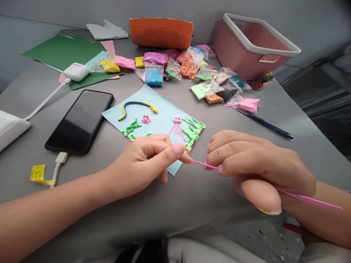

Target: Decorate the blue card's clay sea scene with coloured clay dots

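My right hand is closed around a thin pink modelling tool, its flat end sticking out past the wrist. The tool's narrow tip meets the index fingertip of my left hand, where a tiny orange speck shows, too small to make out. My left thumb presses against that index finger. Behind the hands lies a light blue card decorated with clay. On it are a yellow-and-blue eel, a small pink octopus, a pink jellyfish and green weeds. My left hand hides its lower part.
Several clay packets spread across the back, near an orange box and a pink basket. A phone with a cable and a white earphone case lie left, before green paper. A pen lies right.
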`<state>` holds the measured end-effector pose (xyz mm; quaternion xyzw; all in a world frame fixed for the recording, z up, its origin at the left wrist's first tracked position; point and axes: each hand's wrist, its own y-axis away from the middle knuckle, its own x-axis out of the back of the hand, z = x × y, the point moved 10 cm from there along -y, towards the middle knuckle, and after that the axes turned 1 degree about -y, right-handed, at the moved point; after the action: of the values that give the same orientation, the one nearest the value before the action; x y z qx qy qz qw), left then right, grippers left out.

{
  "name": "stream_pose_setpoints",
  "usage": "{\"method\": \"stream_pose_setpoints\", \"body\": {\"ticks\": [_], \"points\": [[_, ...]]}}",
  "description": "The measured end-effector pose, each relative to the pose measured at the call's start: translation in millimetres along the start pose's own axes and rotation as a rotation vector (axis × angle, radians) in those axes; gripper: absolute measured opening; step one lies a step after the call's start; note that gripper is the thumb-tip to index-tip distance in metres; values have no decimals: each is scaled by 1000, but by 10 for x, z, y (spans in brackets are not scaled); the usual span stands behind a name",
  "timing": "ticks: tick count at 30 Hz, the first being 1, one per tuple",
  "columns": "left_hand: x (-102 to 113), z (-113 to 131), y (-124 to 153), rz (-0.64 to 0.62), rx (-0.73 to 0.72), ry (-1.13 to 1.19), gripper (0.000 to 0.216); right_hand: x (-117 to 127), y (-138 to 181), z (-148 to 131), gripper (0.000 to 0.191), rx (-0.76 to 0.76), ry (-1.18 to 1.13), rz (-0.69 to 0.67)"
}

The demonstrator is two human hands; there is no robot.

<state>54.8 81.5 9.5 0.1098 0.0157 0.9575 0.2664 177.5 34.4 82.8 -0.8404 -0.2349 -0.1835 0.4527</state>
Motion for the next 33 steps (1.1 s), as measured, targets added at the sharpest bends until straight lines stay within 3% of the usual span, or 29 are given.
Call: {"method": "stream_pose_setpoints", "body": {"ticks": [5,10,16,21,26,33], "points": [[119,-6,-11,79,-9,-52,36,65,6,66,34,0,-102,69],[249,196,6,185,-199,-232,37,-99,-17,324,33,-130,-62,-82],[1,383,121,127,-570,-716,26,-204,35,527,38,-210,-12,-171],[-99,406,185,140,-705,-926,26,-210,39,547,40,-214,-5,-164],[-89,427,196,197,-730,-1041,12,-239,40,577,40,-224,-6,-176],[-80,377,177,187,-699,-1103,9,-245,37,576,40,-231,21,-195]]}}
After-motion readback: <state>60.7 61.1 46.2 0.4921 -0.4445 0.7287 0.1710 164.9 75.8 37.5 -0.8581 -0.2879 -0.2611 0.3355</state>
